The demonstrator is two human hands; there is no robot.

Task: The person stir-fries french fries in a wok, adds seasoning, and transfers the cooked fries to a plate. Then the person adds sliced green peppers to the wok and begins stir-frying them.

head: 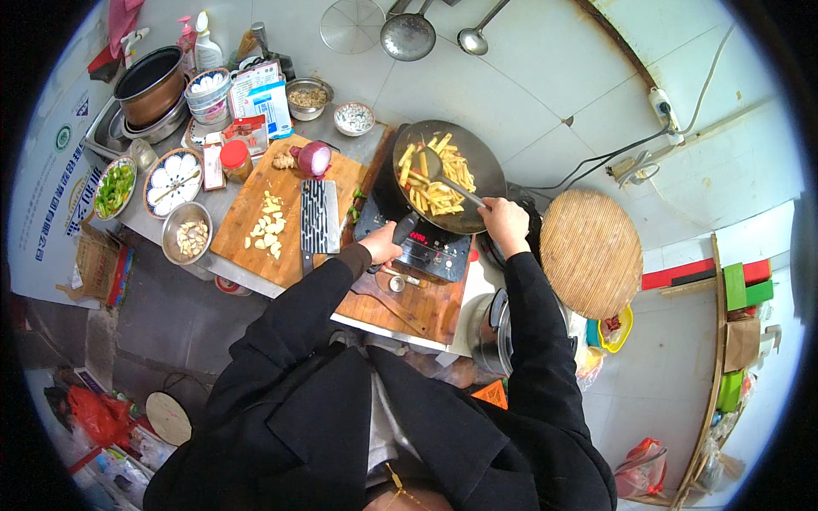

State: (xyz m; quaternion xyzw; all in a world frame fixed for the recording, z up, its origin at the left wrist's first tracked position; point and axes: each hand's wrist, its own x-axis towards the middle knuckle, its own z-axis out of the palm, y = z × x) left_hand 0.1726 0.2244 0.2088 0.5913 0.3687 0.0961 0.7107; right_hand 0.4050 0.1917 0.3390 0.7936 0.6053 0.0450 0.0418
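Observation:
My left hand (382, 245) is closed round the black handle (404, 228) of a dark wok (482, 166). The wok sits on a black induction cooker (441, 250) with a lit red display. With my right hand (506, 220) I grip the shaft of a metal ladle (461, 190). Its bowl rests among pale yellow strips of food (450, 167), perhaps potato, mixed with a few red pieces. Left of the cooker, a wooden cutting board (239, 220) carries a patterned cleaver (319, 214), sliced garlic (267, 230), a cut red onion (313, 160) and ginger (284, 161).
A round wooden lid (591, 254) stands right of the wok, above a steel pot (489, 329). A wooden spatula (399, 306) lies before the cooker. Metal bowl of garlic (186, 237), plate of chopped green vegetables (115, 186) and red-lidded jar (236, 161) line the left. Power cords (588, 165) run behind.

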